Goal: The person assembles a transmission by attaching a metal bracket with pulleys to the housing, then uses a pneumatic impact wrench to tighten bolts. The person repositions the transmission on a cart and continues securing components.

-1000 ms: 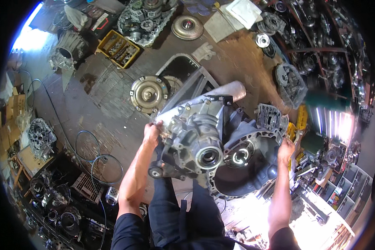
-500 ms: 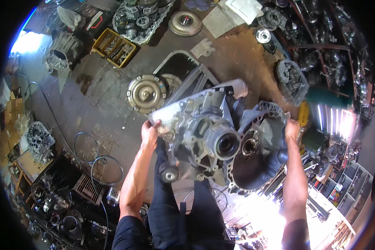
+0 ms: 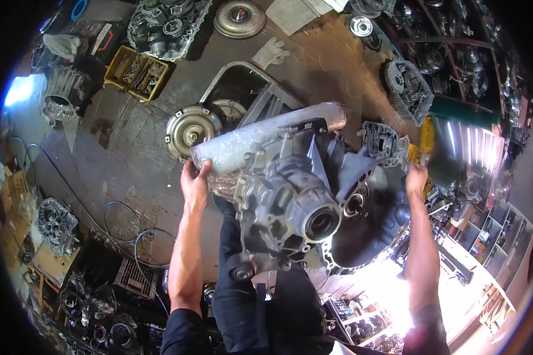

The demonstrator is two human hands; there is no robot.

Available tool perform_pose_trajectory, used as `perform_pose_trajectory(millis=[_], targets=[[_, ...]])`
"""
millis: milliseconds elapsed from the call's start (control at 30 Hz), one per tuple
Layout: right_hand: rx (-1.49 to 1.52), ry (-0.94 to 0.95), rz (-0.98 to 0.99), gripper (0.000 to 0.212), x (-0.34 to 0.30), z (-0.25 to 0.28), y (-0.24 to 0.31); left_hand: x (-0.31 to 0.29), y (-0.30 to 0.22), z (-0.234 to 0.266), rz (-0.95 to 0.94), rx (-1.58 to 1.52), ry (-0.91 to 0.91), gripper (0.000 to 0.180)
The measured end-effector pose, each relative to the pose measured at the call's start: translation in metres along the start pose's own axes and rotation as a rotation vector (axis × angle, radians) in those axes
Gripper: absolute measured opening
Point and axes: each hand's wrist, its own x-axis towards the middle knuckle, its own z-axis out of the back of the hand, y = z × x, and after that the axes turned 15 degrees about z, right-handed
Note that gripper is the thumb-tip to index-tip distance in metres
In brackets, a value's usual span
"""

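A grey gearbox (image 3: 278,201) with a wide bell housing (image 3: 367,242) fills the middle, in front of my legs. Clear plastic film shows along its left side. Across its far side lies a thick roll of clear stretch film (image 3: 260,139), its brownish core end pointing right. My left hand (image 3: 194,180) is closed around the roll's left end, thumb on top. At the right edge of the bell housing my right hand (image 3: 417,177) is closed on the housing's rim; its fingertips are partly hidden.
Beyond the gearbox are a metal frame (image 3: 266,103), a torque converter (image 3: 192,133), a glove (image 3: 271,53) and a yellow parts box (image 3: 137,72). Housings lie around the floor. A hose (image 3: 133,228) curls at left; parts shelves (image 3: 485,248) stand at right.
The view has shifted, and the floor things sit further left. My left hand has moved left and up with the film roll, more of which now shows. My right hand stays by the housing rim.
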Motion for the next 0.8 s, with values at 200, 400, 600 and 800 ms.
perform_pose_trajectory(millis=[200, 400, 600, 800], targets=[[-0.052, -0.045, 0.098, 0.039, -0.006, -0.003, 0.011, 0.003, -0.017, 0.01, 0.166, -0.131, 0.161, 0.043], [-0.034, -0.082, 0.121, 0.038, -0.004, -0.006, 0.005, 0.004, -0.02, -0.001, 0.203, -0.129, 0.133, 0.047], [0.063, -0.253, 0.09, 0.035, -0.081, 0.011, 0.02, 0.037, -0.013, 0.003, 0.321, -0.155, 0.136, 0.038], [-0.089, -0.311, 0.011, 0.031, -0.138, 0.029, 0.053, 0.018, -0.013, 0.002, 0.22, -0.036, 0.089, 0.056]])
